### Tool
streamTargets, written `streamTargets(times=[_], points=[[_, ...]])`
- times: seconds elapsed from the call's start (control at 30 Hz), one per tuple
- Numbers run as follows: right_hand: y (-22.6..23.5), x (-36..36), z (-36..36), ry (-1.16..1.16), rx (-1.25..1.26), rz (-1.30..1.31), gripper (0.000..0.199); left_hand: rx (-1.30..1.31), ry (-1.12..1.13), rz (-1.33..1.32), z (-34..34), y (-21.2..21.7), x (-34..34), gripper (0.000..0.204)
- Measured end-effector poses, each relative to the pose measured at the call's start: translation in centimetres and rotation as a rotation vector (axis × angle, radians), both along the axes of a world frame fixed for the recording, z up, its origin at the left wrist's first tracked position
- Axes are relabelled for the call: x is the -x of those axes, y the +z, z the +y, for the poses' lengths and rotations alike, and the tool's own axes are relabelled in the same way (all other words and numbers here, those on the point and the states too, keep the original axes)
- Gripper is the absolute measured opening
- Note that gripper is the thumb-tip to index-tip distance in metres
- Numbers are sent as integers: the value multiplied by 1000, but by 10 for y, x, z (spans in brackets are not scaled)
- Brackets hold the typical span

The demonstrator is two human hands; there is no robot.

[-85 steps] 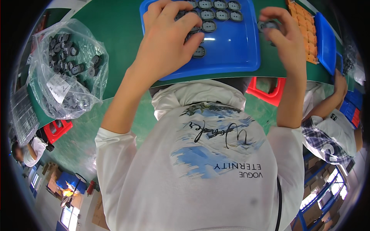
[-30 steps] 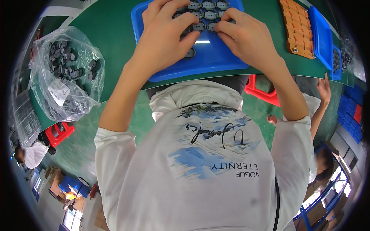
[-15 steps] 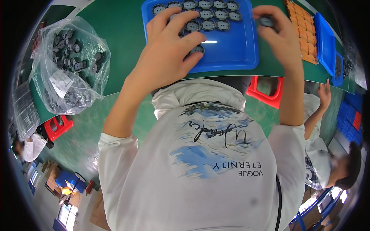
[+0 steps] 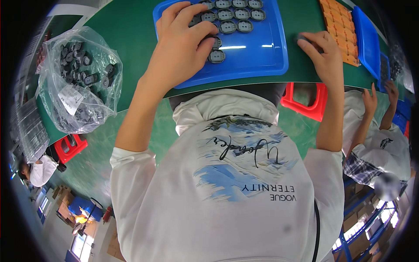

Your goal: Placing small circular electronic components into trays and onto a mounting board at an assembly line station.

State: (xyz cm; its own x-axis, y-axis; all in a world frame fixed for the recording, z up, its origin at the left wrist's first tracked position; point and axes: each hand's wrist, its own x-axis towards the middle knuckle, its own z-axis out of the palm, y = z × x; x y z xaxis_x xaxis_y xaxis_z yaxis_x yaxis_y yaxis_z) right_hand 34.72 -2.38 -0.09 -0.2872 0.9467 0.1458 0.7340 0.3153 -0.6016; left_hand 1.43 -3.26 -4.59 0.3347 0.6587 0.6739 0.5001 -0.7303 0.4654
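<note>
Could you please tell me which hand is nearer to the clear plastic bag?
Left. The left hand is over the blue tray, to the right of the clear plastic bag; the right hand is farther right, past the tray, over the green table.

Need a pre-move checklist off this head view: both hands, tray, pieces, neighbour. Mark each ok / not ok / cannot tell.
1. Right hand has a piece: ok, a dark piece is at its fingertips, right of the tray.
2. Bare space in the blue tray: ok, its right and near areas are bare.
3. Left hand clear of the tray: not ok, it covers the left side.
4. All grey pieces in the tray same side up: cannot tell, the left hand hides some.
5. Co-worker's hand clear of the tray: ok, it is well off to the right.
</note>
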Motion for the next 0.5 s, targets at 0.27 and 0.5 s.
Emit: streamTargets(times=[0.27, 0.5], points=[[1, -6, -25, 31, 21, -21, 22, 293, 207, 327, -19, 56, -8, 22], [1, -1, -27, -38, -14, 20, 15, 303, 213, 352, -16, 59, -12, 25]])
